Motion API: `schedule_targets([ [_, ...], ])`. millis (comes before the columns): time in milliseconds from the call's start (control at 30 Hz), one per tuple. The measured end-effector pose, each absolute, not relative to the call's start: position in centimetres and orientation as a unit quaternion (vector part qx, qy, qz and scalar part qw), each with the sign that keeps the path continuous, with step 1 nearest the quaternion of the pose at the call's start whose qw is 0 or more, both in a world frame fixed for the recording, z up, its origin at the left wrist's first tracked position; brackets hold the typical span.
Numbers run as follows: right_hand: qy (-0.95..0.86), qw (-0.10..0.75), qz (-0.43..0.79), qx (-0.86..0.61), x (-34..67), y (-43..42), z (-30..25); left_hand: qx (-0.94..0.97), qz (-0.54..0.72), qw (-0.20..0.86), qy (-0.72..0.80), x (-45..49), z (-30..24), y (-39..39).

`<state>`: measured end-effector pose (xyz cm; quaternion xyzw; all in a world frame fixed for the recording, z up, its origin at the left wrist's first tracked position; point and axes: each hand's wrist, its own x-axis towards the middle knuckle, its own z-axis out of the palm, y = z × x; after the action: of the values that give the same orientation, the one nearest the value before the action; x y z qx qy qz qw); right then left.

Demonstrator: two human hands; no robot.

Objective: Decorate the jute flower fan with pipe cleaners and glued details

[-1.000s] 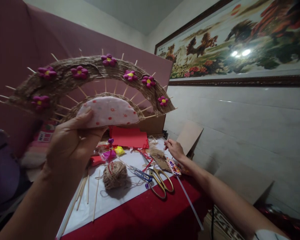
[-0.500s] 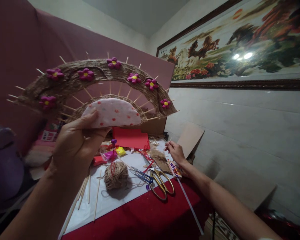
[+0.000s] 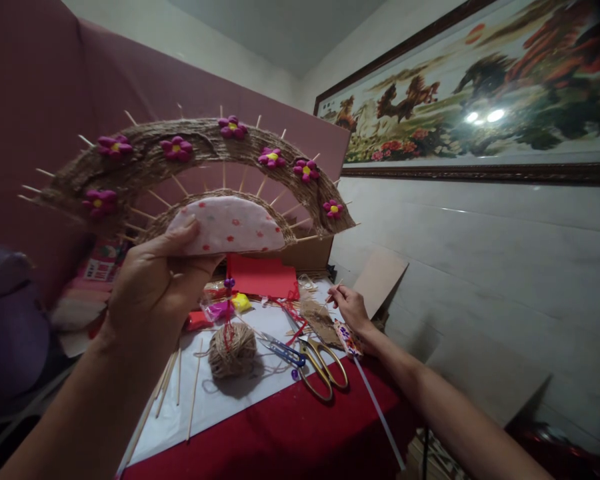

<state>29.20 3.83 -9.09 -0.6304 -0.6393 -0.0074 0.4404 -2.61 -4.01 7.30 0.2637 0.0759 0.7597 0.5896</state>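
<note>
Seven purple flowers with yellow centres dot the arched band of a twine fan, which is held up in the upper left and centre of the frame, curved side uppermost, with pale stick ends jutting past its rim. The left hand has its fingers clamped on the fan's base, the thumb lying flat over the near corner of a spotted cloth patch. That grip looks sound: firm on the solid base, clear of the flowers and the bare sticks; a light, even pressure and a steady wrist should stop the wide arch from tipping or the cloth from creasing. Right of centre, the right hand has its fingers pinched together on a thin stick, above a scrap of brown card. Handling the stick near its middle, well apart from the fan, seems wise, since a tip could snag the twine. Below the base hangs a beaded red cord; whether it is tied on cannot be told. It is best let hang free of the twine ball and the gold-handled scissors on the red-covered bench, where tangling looks likeliest.
</note>
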Motion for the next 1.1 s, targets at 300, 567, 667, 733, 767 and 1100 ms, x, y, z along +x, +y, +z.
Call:
schedule_targets([
  [300,-0.656,0.353,-0.064,-0.664,29.8,2.6,-8.3,0.278,0.754,0.593,0.061,-2.7,7.1,-3.7],
  [567,-0.676,0.276,-0.115,-0.673,28.6,2.0,-7.9,0.281,0.752,0.594,0.060,-2.8,7.1,-3.9],
  [667,-0.680,0.264,-0.117,-0.674,28.4,2.0,-7.9,0.276,0.750,0.598,0.059,-2.9,7.0,-3.7],
  [733,-0.679,0.264,-0.116,-0.675,28.5,1.9,-8.0,0.275,0.749,0.600,0.063,-3.0,6.9,-3.6],
  [767,-0.678,0.266,-0.115,-0.675,28.5,1.9,-8.0,0.279,0.747,0.600,0.063,-3.0,6.9,-3.5],
  [1100,-0.679,0.315,-0.088,-0.658,28.3,1.9,-8.2,0.284,0.747,0.598,0.060,-2.9,7.1,-3.6],
])
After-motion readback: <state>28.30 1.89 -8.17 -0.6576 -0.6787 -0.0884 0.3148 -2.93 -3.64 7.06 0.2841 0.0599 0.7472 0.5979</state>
